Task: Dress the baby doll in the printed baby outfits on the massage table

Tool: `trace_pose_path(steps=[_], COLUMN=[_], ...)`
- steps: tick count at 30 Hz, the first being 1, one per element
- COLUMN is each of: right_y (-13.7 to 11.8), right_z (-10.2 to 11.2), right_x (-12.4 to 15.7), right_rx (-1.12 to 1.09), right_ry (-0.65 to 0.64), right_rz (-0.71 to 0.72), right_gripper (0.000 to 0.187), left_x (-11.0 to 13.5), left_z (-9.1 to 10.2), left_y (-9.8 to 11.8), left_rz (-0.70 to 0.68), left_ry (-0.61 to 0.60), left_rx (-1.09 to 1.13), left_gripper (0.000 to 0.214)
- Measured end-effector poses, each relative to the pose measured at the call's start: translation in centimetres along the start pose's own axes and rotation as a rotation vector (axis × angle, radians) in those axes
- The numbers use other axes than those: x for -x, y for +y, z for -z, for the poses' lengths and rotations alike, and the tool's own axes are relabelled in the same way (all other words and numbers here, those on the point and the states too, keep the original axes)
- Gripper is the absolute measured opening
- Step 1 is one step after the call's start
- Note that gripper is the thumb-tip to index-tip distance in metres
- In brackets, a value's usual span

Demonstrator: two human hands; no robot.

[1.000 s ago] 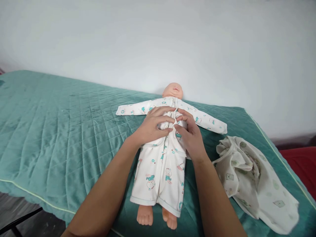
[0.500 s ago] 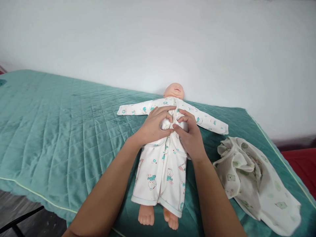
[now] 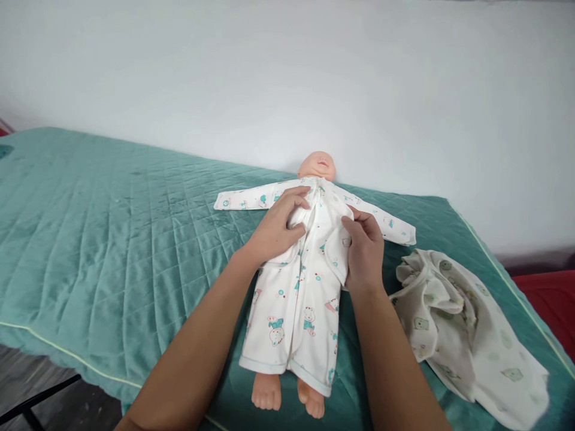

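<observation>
A baby doll (image 3: 317,165) lies on its back with its head by the wall and its bare feet toward me. It wears a white printed baby jacket (image 3: 330,230) with both sleeves stretched out sideways, and matching printed trousers (image 3: 278,311). My left hand (image 3: 283,222) rests on the jacket's left side at the chest, thumb and fingers apart. My right hand (image 3: 365,242) pinches the edge of the jacket's right front between thumb and fingers, at the doll's side.
A crumpled white garment with green prints (image 3: 476,335) lies to the right. Everything rests on a green quilted cover (image 3: 112,239) that reaches a white wall (image 3: 224,78). A red object (image 3: 545,299) stands beyond the right edge, and a dark bar (image 3: 40,398) shows at lower left.
My right hand has moved right from the middle of the chest, drawing the jacket's right front with it. My left hand has shifted slightly left and its fingers have parted from the right hand.
</observation>
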State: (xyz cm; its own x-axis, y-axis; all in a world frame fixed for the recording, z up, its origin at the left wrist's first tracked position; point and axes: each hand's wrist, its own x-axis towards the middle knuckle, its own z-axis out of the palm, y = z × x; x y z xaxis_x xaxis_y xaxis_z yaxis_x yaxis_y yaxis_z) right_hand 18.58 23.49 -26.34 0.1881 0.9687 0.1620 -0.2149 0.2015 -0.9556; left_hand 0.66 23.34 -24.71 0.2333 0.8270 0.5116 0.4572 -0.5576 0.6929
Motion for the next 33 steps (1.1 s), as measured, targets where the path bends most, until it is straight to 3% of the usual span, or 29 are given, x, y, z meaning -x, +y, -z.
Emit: trace_pose_path(steps=[2,5,13,18,23,29,33], right_y=[0.0,0.0,0.2,0.6,0.6,0.5,0.4], right_z=[0.2,0.3,-0.1,0.5,0.7,0.7,0.8], right_x=[-0.2,-0.3,-0.3,-0.3,-0.3,-0.3,-0.2], right_rx=[0.022,0.034,0.047,0.218,0.382,0.405,0.414], right_ry=[0.102,0.157,0.149,0.049,0.002,-0.015,-0.005], right_rz=[-0.037,-0.058,-0.035,0.037,0.045,0.053,0.027], right_gripper=[0.02,0.021,0.022,0.03,0.04,0.045,0.044], left_x=[0.0,0.0,-0.2,-0.3,-0.3,-0.2,-0.2], left_z=[-0.1,-0.3,-0.6,-0.8,-0.3,0.9,0.9], left_y=[0.0,-0.3,-0.5,-0.4,-0.3,0.3,0.2], left_rz=[0.001,-0.006,0.003,0.04,0.045,0.119,0.2], left_ry=[0.027,0.069,0.181,0.225,0.18,0.046,0.119], left_rx=[-0.017,-0.038,-0.078,-0.167,-0.235,-0.233,-0.143], left_gripper=[0.038,0.039,0.038,0.036,0.03,0.047,0.048])
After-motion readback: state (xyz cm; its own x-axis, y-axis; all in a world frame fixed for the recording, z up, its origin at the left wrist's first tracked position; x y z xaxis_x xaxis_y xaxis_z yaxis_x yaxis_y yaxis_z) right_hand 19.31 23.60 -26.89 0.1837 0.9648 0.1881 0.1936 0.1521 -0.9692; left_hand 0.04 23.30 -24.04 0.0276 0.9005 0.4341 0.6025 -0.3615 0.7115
